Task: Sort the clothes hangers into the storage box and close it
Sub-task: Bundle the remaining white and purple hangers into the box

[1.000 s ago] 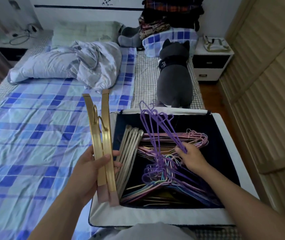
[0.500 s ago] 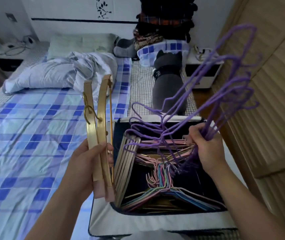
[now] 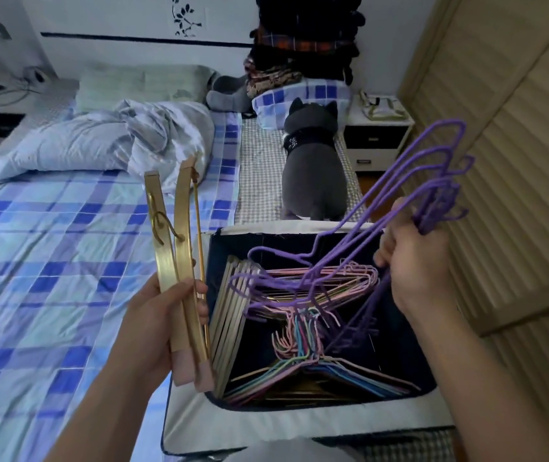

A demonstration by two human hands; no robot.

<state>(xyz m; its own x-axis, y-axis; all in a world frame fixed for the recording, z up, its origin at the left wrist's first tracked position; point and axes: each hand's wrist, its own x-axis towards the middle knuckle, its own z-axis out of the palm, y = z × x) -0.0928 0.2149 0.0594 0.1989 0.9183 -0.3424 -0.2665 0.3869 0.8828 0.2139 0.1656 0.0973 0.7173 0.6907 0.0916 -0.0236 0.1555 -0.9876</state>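
On the bed in front of you sits the open white fabric storage box with a dark lining (image 3: 299,425), holding a tangle of pastel wire hangers (image 3: 303,328) in the middle and a row of gold flat hangers (image 3: 233,318) standing along its left wall. Your right hand (image 3: 416,265) grips a bunch of purple wire hangers (image 3: 399,198), lifted above the box's right side with their hooks trailing down toward the pile. Your left hand (image 3: 156,325) clutches two gold curved hangers with pink tips (image 3: 180,271), upright just beside the box's left edge. Beyond the box lie a grey plush cat (image 3: 313,175) and a crumpled pale duvet (image 3: 116,141) on the blue checked sheet (image 3: 50,261).
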